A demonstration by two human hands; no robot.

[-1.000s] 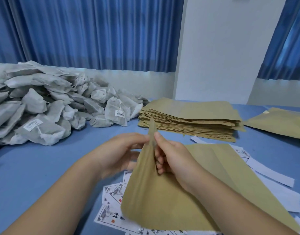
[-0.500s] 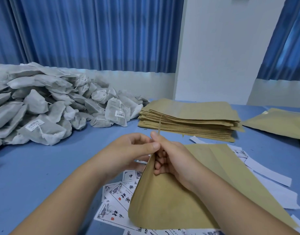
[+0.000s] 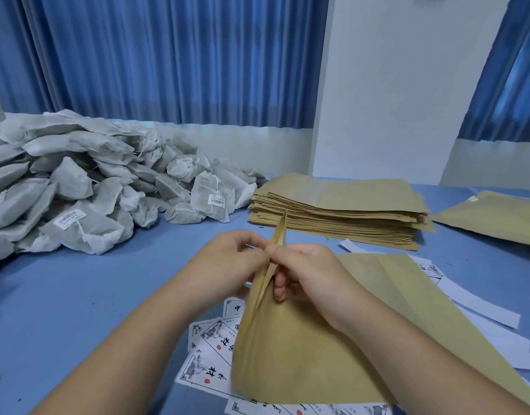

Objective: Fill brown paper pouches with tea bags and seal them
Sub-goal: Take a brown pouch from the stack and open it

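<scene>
Pleated blue fabric curtains hung behind the flat blue table, split by a plain white wall column. White printed paper labels with black characters, ink drawings and red stamps lay overlapping at the table's near edge. Blank white paper strips lay to their right.

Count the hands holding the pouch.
2. The left hand pinches the upper edge of the pouch from the left. The right hand pinches the same edge from the right. No other hand is in view, and none looks hidden.
</scene>
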